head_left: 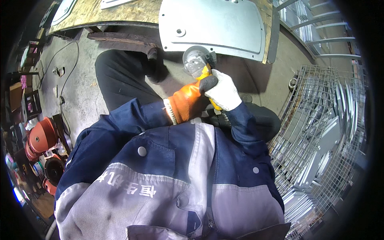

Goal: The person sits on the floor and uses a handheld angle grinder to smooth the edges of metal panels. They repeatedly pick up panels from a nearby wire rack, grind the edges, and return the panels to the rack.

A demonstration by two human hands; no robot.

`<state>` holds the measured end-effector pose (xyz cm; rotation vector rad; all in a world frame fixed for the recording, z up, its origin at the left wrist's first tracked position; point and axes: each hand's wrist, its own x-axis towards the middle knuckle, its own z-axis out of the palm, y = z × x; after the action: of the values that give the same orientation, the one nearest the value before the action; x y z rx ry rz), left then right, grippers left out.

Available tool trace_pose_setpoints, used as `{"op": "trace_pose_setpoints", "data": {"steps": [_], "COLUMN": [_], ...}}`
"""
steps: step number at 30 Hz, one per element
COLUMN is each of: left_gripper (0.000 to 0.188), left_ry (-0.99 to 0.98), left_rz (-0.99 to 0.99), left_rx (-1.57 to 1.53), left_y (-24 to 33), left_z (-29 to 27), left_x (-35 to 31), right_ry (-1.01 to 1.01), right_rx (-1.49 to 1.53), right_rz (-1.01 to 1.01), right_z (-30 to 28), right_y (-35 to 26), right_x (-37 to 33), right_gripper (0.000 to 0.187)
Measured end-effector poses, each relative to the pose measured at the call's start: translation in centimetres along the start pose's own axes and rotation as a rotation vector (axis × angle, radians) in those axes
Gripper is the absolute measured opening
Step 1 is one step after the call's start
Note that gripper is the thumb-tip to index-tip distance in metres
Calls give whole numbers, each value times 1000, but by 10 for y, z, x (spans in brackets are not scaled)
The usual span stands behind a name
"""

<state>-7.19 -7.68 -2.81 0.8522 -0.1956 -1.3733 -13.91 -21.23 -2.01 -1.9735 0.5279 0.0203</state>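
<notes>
In front of my lap I hold an angle grinder (205, 73) with a yellow body, its grey disc and guard (195, 61) pointing away from me. My left hand (187, 99), in an orange glove with dark fingertips, is closed around the grinder's body. From the other side my right hand (225, 92), in a white glove, is wrapped over it too, and the gloves touch. Part of the yellow handle shows below them. Just beyond the disc lies a light grey metal plate (212, 28) with rounded corners and small holes, overhanging the table's near edge.
The plate rests on a wooden-topped table (132, 14). To my right stands a wire mesh basket (308, 104) full of metal pieces. Metal racking (326, 26) is at the far right. A black cable (76, 60) runs over the floor at left, near orange-red round containers (42, 136).
</notes>
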Motion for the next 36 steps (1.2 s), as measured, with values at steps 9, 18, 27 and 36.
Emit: {"op": "trace_pose_setpoints", "data": {"steps": [9, 18, 27, 36], "left_gripper": [44, 46, 35, 34], "left_ry": [37, -78, -76, -371], "left_rz": [-160, 8, -195, -30], "left_rx": [-178, 168, -193, 325], "left_y": [-8, -32, -28, -51], "left_z": [26, 36, 78, 85], "left_x": [17, 50, 72, 124], "right_ry": [63, 113, 169, 281], "right_rx": [33, 18, 33, 415], "right_rz": [-62, -28, 25, 233], "right_z": [-28, -56, -84, -121], "right_y": [15, 33, 61, 91], "right_x": [-15, -30, -42, -63], "right_gripper": [35, 33, 31, 25]}}
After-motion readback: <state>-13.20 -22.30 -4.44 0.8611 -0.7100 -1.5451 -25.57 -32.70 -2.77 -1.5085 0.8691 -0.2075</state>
